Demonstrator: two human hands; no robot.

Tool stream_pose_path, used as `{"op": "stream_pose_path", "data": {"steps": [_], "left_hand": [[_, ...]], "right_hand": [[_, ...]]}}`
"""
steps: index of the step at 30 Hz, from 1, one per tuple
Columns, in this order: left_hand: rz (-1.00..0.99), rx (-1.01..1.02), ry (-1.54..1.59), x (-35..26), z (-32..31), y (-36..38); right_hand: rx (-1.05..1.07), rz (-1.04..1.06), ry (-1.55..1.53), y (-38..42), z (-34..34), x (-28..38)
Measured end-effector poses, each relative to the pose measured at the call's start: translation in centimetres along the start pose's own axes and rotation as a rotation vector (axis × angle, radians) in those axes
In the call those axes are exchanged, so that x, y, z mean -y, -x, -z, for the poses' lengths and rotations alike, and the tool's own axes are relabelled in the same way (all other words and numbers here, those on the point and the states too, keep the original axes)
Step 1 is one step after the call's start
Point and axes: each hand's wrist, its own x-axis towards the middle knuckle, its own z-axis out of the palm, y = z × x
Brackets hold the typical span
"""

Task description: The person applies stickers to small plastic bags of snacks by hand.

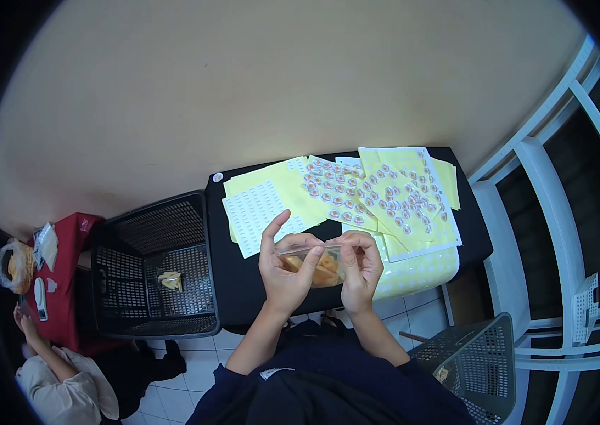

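A clear plastic bag [324, 275] with yellow-orange pieces inside is held up in front of my body, over the black table's near edge. My left hand [287, 273] pinches the bag's top edge on the left, its index finger raised. On the right, my right hand [360, 271] grips the same top edge between thumb and fingers. Behind the bag lie a white label sheet [256, 216] and yellow sheets of round stickers [339, 191], with more sticker sheets [406, 195] to the right.
Left of the table stands a black crate [211, 301] with a small filled bag [170, 280] inside. Further left, a person [73, 382] sits by a red-covered table [66, 283]. A grey-green basket [502, 361] is at lower right, near a white metal frame [555, 205].
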Motion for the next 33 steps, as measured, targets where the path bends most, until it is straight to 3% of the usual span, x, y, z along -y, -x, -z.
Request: {"op": "stream_pose_path", "data": {"steps": [5, 7, 8, 16, 23, 25, 27, 29, 31, 33], "left_hand": [[0.003, -0.026, -0.014, 0.1, 0.3, 0.1], [0.004, -0.051, -0.037, 0.0, 0.9, 0.3], [0.003, -0.071, -0.043, -0.1, 1.3, 0.5], [0.030, -0.247, -0.058, -1.6, 4.4, 2.7], [0.043, -0.266, -0.028, -3.0, 4.9, 3.7], [0.079, -0.198, -0.056, -3.3, 4.7, 3.7], [-0.009, -0.217, -0.002, -3.4, 3.9, 3.3], [-0.090, -0.233, 0.053, -2.7, 4.2, 3.1], [-0.123, -0.094, -0.047, -0.9, 6.0, 3.1], [-0.098, -0.130, -0.022, -1.7, 5.4, 2.9]], "right_hand": [[0.005, -0.120, -0.115, -0.1, 0.2, 0.3], [0.013, 0.061, 0.147, -0.3, 0.1, -0.3], [0.031, 0.053, 0.140, -0.3, 0.0, -0.4], [0.228, -0.152, -0.006, 1.4, -2.9, -0.7], [0.452, -0.060, 0.082, 1.1, -2.6, -0.3], [0.402, -0.094, 0.116, 1.1, -2.1, 0.2], [0.439, 0.085, 0.322, 0.6, -1.4, 0.5], [0.379, 0.039, 0.195, 0.3, -0.8, 0.2], [0.342, -0.009, 0.132, -0.2, -0.3, 0.4], [0.321, -0.035, 0.095, 0.1, -0.4, 0.8]]}}
